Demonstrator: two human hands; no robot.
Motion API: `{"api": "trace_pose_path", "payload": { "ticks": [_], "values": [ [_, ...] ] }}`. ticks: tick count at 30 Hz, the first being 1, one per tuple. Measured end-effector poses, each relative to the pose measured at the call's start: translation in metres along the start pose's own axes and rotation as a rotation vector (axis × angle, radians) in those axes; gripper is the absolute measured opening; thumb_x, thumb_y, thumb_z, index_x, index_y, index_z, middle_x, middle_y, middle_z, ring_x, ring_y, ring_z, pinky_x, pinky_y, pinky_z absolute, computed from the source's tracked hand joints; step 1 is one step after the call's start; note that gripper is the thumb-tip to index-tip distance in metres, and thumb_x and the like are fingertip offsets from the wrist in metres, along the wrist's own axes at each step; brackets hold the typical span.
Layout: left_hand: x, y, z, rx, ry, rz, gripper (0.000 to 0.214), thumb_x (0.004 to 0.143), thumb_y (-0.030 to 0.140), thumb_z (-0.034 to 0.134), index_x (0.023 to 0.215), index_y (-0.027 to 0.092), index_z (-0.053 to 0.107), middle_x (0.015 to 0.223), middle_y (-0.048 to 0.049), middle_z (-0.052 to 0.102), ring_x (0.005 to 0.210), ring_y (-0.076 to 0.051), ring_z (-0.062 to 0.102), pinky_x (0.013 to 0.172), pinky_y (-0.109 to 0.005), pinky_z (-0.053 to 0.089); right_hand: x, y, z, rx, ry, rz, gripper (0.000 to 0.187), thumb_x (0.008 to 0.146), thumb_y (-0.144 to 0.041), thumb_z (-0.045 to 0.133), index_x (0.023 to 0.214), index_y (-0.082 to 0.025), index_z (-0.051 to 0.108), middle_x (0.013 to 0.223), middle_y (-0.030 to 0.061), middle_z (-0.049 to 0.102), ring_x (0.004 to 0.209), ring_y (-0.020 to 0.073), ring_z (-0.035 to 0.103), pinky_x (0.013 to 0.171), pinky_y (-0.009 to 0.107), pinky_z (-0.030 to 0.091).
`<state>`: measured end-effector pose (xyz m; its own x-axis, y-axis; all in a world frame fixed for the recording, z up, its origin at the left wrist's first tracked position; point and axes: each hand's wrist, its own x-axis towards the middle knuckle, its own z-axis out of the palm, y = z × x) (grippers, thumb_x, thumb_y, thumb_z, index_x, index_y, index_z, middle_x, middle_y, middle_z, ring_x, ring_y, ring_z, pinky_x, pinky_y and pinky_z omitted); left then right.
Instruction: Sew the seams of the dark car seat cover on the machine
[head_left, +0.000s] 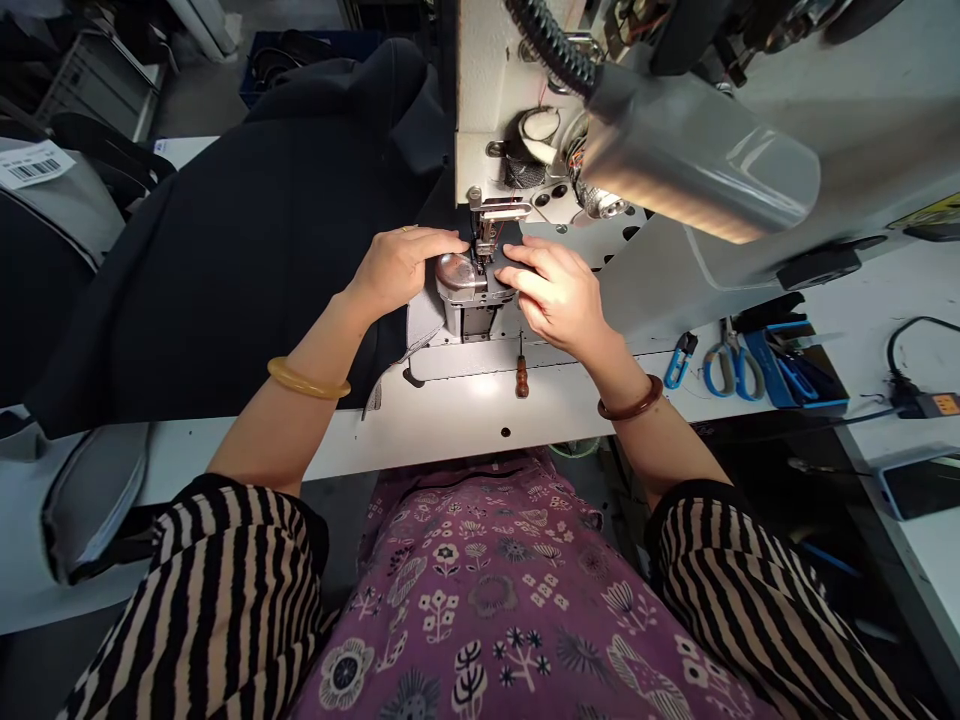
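A sewing machine's presser foot and needle (485,245) stand over a small raised post bed (469,290). Dark fabric (217,260) spreads left of the machine, and part of it lies beneath the foot. My left hand (394,268) is just left of the needle, its fingers closed on the edge of the black fabric, their undersides hidden. On the right, my right hand (559,290) rests fingertips on a dark piece beside the foot, fingers apart. A wooden-handled awl (521,375) lies on the white table below the post.
A grey lamp (697,150) hangs over the machine at right. Blue thread snips (681,360), scissors (733,365) and a blue tool tray (796,365) lie on the table to the right. A grey-edged piece (97,490) hangs at lower left. A phone (922,480) sits far right.
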<state>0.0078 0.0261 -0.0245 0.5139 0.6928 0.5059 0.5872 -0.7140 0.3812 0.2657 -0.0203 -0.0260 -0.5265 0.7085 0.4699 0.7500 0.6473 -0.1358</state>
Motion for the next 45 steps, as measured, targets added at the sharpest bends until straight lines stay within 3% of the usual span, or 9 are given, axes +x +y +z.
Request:
{"api": "trace_pose_path", "payload": {
  "ticks": [17,27,36,45],
  "values": [
    [0.001,-0.001,0.000,-0.028,0.006,-0.034,0.048,0.086,0.006,0.038,0.112,0.022,0.075,0.115,-0.0007,0.076,0.107,-0.016,0.071,0.098,-0.028,0.055,0.000,0.002,0.003,0.026,-0.029,0.032,0.043,0.088,-0.012,0.041,0.118,-0.027,0.067,0.133,0.0046,0.064,0.131,0.0254,0.053,0.102,0.046,0.047],
    [-0.002,-0.001,0.003,-0.041,-0.001,-0.075,0.047,0.088,0.006,0.039,0.115,0.023,0.074,0.117,0.0009,0.075,0.108,-0.015,0.071,0.099,-0.027,0.055,0.002,0.003,0.009,0.061,0.043,0.035,0.043,0.086,-0.011,0.039,0.116,-0.024,0.068,0.131,0.0054,0.066,0.129,0.0239,0.056,0.104,0.045,0.049],
    [-0.004,-0.001,0.007,-0.048,-0.005,-0.084,0.047,0.087,0.000,0.046,0.117,0.024,0.073,0.116,-0.0008,0.075,0.107,-0.016,0.071,0.096,-0.026,0.055,-0.003,0.005,0.017,0.079,0.302,-0.097,0.039,0.086,-0.009,0.040,0.110,-0.022,0.069,0.121,0.0065,0.071,0.121,0.0236,0.063,0.100,0.042,0.055],
    [-0.005,0.003,0.007,-0.041,-0.060,-0.120,0.054,0.084,-0.006,0.043,0.122,0.022,0.069,0.122,-0.0001,0.073,0.110,-0.015,0.070,0.097,-0.024,0.054,-0.007,0.006,0.019,0.111,0.413,-0.170,0.032,0.089,-0.008,0.044,0.108,-0.020,0.067,0.117,0.0080,0.073,0.119,0.0239,0.066,0.097,0.040,0.057]
  ]
}}
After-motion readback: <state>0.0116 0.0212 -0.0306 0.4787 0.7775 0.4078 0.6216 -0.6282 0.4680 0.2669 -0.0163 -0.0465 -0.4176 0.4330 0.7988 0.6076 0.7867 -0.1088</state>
